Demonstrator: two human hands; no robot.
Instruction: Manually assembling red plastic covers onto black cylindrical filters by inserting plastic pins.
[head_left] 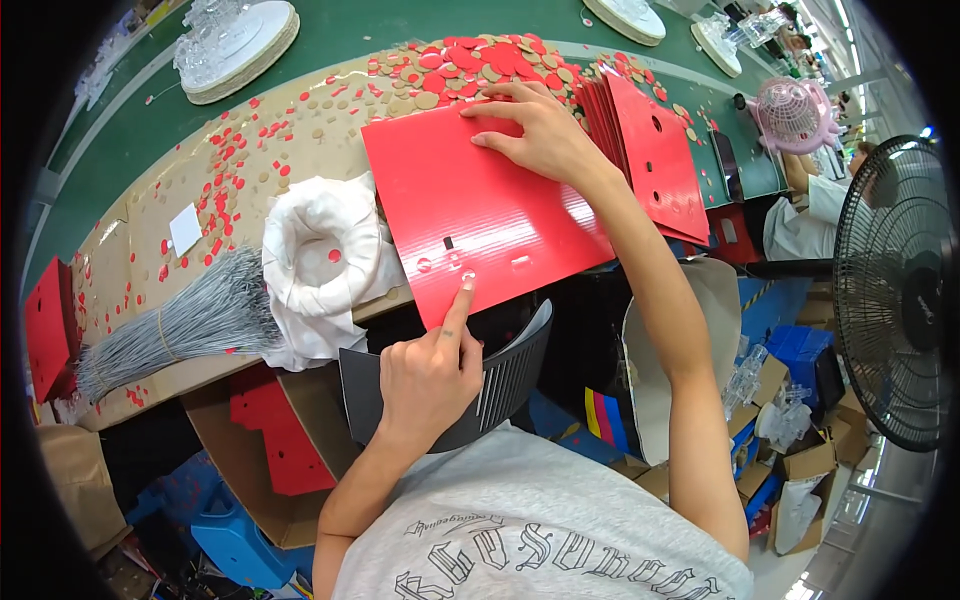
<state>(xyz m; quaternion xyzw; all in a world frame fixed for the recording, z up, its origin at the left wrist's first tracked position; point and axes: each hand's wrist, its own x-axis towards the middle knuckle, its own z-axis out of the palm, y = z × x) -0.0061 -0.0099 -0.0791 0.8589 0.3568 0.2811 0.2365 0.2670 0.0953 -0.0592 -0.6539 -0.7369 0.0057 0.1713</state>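
Note:
A glossy red sheet (470, 200) with faint ribs lies on the brown-covered table in front of me, its near edge overhanging. Close to that edge it has a dark slot and round cut marks. My left hand (430, 375) holds nothing visible; its index finger stretches out and presses at one round cut mark, while the other fingers are curled. On the sheet's far part rests my right hand (535, 130), fingers spread and thumb apart. A stack of red sheets (655, 150) with punched holes leans just right of it.
Red and brown discs (480, 65) are heaped behind the sheet. To its left stand a white cloth-lined container (325, 250) and a bundle of grey wires (190, 325). A black fan (895, 290) stands at right, a pink fan (795, 110) farther off. Below is an open carton (235, 450).

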